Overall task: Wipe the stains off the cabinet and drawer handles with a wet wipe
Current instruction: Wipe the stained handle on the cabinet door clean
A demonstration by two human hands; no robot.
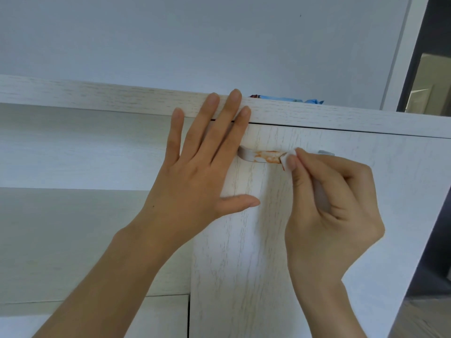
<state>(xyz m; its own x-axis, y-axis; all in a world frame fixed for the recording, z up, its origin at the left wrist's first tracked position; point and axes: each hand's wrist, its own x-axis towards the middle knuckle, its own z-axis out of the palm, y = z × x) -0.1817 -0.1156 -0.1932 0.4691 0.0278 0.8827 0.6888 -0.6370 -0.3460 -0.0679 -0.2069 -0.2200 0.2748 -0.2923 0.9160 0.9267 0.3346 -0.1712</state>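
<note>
Whitewashed cabinet door point(305, 240), frame centre: your left hand point(195, 172) flat, bracing; right hand point(334, 201) pinches wet wipe point(288, 159) on stained handle point(263, 157). Risk: soiled wipe smears stain.

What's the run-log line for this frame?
left hand: flat on cabinet door | right hand: pinches wet wipe on handle | orange stain: present

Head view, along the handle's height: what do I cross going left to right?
Open shelf recess → left hand flat on the door → stained handle → wet wipe pinched in the right hand → bare cabinet door.
</note>
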